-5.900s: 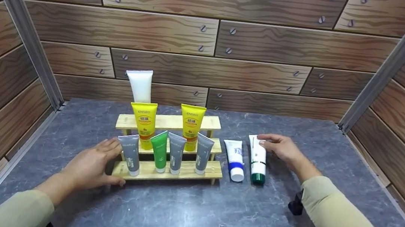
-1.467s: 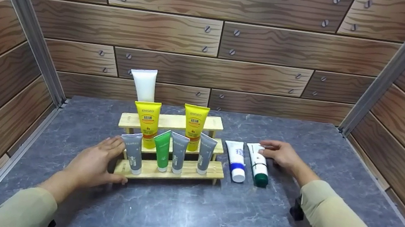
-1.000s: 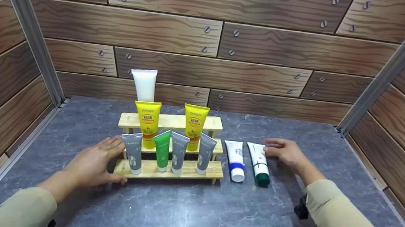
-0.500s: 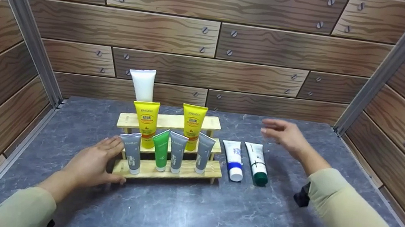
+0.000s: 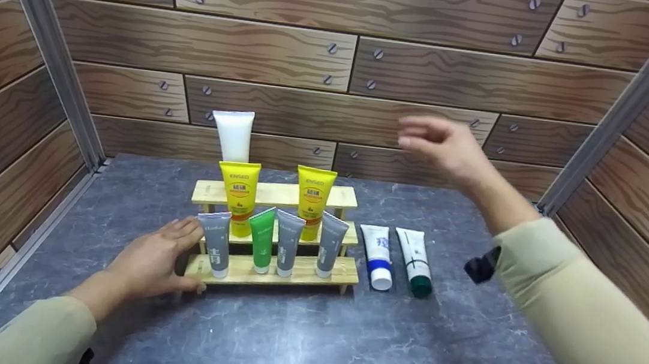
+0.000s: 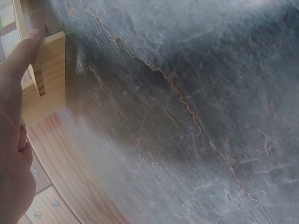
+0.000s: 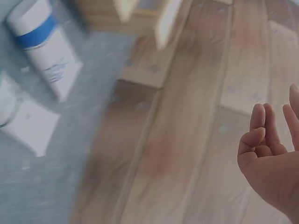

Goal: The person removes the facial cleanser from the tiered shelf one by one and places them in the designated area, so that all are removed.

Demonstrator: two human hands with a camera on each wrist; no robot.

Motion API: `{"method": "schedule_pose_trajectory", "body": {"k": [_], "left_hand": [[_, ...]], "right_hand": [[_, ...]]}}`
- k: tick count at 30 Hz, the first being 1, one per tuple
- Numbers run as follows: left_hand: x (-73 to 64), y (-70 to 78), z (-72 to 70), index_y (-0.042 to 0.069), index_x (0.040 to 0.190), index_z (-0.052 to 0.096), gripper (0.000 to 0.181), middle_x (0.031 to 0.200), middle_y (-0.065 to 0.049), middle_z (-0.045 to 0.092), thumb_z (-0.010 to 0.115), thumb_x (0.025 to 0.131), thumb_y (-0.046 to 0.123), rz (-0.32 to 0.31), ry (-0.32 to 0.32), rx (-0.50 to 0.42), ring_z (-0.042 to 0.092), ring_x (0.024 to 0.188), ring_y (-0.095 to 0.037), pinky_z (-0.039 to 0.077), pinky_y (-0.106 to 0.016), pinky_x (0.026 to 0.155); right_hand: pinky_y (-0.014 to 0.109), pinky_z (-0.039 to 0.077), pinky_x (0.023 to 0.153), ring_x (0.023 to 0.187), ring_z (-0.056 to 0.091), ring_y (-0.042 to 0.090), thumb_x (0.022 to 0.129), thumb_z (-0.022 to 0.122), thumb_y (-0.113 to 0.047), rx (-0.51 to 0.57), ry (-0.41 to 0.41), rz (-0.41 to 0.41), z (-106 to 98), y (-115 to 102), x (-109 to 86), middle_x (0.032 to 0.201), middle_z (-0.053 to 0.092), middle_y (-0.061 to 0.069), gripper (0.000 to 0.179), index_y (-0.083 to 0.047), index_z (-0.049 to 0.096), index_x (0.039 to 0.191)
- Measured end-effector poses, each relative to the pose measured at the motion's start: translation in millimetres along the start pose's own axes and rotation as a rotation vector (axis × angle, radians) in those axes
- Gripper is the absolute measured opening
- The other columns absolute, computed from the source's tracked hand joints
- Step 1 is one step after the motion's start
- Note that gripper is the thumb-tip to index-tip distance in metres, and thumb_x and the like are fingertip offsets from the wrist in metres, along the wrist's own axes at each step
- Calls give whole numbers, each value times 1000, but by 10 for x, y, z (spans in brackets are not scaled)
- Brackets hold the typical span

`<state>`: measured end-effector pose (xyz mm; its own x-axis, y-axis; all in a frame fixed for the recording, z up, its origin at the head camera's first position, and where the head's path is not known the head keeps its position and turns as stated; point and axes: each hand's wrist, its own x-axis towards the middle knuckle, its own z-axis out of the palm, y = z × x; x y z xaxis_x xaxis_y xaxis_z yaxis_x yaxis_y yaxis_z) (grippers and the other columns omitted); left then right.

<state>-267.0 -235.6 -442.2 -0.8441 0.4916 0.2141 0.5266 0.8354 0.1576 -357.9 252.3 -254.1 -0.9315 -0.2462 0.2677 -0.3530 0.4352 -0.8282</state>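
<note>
A three-step wooden display rack stands on the dark marbled table. My left hand grips its left end, thumb at the front corner and fingers along the side; the left wrist view shows the thumb against the wooden end panel. On the front step are three grey tubes and a green tube. Two yellow tubes stand on the middle step, and a white tube on the back one. My right hand is raised in the air right of the rack, fingers loosely bent, holding nothing.
Right of the rack, a white tube with a blue band and a white tube with a green cap lie side by side on the table. Wood-patterned walls enclose the back and both sides.
My right hand has let go of the green-capped tube, which lies slightly angled now, and has risen up and toward the back. My left hand has stayed at the rack's end.
</note>
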Motion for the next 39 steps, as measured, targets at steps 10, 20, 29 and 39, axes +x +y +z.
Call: {"method": "schedule_pose_trajectory", "body": {"k": [10,20,29,39], "left_hand": [[14,-22,-4,-5,154,47,107,162,-25,41,86,79,60,4,0,2,39,150,-45,30,-59,124],[15,-21,-11,-6,155,47,106,162,-25,41,87,81,58,7,-7,-4,39,151,-45,30,-58,125],[22,-20,-16,-5,157,43,107,163,-23,39,86,81,57,8,-14,-1,37,152,-44,28,-57,126],[12,-11,-12,-3,158,41,109,165,-22,36,85,81,60,-11,-28,-13,35,153,-44,27,-59,125]], "right_hand": [[29,60,97,110,71,22,97,79,-14,6,-119,-169,347,-904,175,125,75,9,40,-12,71,136],[33,57,105,117,70,23,95,80,-9,57,-226,-275,851,-1350,348,130,73,11,42,-6,70,136],[31,59,101,117,70,24,95,79,-2,139,-251,-299,1337,-1383,619,131,73,11,40,0,71,133],[30,58,101,122,66,26,95,79,-2,206,-246,-229,1725,-1173,827,133,71,9,38,-1,73,132]]}}
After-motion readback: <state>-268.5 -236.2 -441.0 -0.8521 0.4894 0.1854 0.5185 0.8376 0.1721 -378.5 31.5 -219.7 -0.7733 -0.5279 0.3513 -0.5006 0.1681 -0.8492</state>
